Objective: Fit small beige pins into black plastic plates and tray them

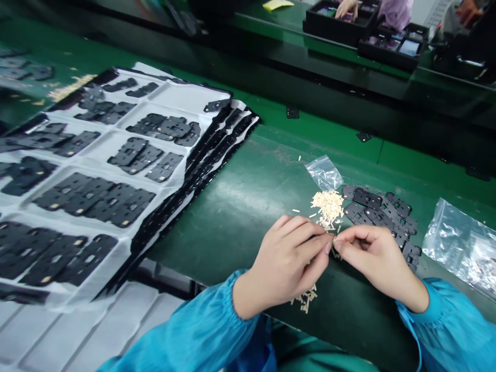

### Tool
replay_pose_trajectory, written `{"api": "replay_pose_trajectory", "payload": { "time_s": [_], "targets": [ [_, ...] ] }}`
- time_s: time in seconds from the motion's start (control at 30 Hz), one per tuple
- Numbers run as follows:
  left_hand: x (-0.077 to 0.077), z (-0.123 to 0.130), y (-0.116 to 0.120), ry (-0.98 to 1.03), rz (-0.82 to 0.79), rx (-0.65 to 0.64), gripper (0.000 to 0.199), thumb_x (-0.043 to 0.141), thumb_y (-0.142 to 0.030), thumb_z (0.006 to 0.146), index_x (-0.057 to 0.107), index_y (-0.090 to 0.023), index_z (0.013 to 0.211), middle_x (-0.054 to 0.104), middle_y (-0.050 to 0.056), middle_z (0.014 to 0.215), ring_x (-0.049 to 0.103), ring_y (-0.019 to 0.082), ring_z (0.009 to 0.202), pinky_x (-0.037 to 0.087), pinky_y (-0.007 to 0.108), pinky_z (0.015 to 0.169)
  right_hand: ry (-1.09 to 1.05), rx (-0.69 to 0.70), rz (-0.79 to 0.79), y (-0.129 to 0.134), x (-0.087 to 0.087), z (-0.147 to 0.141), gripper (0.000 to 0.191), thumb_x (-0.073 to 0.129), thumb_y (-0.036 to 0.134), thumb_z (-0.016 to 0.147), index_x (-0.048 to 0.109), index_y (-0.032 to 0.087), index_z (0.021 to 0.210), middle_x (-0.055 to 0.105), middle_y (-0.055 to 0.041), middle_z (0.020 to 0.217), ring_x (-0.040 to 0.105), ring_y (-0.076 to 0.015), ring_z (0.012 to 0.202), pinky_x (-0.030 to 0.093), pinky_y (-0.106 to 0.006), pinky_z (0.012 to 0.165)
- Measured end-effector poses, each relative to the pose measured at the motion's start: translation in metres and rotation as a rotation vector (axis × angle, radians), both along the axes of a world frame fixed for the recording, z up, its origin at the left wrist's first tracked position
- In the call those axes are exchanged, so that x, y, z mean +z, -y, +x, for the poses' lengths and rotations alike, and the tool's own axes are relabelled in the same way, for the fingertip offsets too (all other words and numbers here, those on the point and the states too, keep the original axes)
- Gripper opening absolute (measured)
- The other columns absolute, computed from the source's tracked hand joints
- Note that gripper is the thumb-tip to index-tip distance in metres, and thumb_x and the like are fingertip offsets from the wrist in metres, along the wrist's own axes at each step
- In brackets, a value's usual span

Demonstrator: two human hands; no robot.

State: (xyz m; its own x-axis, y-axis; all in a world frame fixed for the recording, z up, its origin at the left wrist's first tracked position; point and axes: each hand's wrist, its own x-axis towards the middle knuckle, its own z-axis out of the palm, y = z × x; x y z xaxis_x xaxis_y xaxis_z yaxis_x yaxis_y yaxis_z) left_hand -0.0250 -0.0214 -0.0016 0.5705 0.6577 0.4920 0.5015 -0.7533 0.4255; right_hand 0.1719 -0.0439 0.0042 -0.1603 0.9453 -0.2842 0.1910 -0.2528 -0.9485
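My left hand (289, 256) and my right hand (368, 250) meet fingertip to fingertip over the green bench. Both are closed in a pinch. A tiny pale piece shows between the fingertips, too small to make out fully; which hand bears it is unclear. Just beyond lies a heap of small cream-coloured strips (328, 205), with more loose strips (306, 299) under my left wrist. Black flat plastic plates (382, 209) with cut-outs are piled beyond my right hand. A small clear zip bag (324, 173) touches the far side of the heap.
Stacked white-lined trays (165, 93) on the left hold many black plates (93, 199). A large clear bag (461, 243) lies at right. Across a dark ledge, a co-worker's hand (347, 9) reaches into a black box (329, 26). Stray black plates (292, 112) lie near the ledge.
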Motion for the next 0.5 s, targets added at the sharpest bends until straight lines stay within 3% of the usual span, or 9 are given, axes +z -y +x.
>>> {"api": "replay_pose_trajectory", "payload": {
  "time_s": [0.13,0.37,0.5],
  "targets": [
    [0.005,0.0,-0.004,-0.077,0.023,-0.046,0.015,0.056,-0.016,0.097,0.07,-0.015,0.096,0.073,0.005,0.086,0.06,0.02,0.076,0.041,0.036,0.066,0.046,0.031,0.016,0.0,0.002,0.002,0.014,0.065,0.019,0.081,0.079,0.02,0.08,0.07,0.0007,0.068,0.056,-0.0131,0.062,0.044,-0.025,0.058],
    [0.008,0.001,-0.012,-0.296,0.277,-0.145,0.02,0.053,-0.019,0.101,0.071,-0.011,0.094,0.07,0.005,0.079,0.06,0.02,0.07,0.04,0.035,0.059,0.235,0.053,0.151,0.0,0.004,0.004,0.019,0.06,0.017,0.084,0.077,0.02,0.076,0.067,0.0024,0.065,0.055,-0.0123,0.059,0.041,-0.025,0.057],
    [0.008,0.005,-0.014,-0.291,0.257,-0.136,0.021,0.054,-0.019,0.1,0.071,-0.012,0.09,0.069,0.004,0.077,0.061,0.02,0.07,0.041,0.034,0.058,0.285,0.039,0.197,-0.001,0.005,0.004,0.02,0.059,0.016,0.083,0.075,0.021,0.072,0.066,0.0033,0.063,0.055,-0.0116,0.057,0.039,-0.025,0.057]
  ]
}}
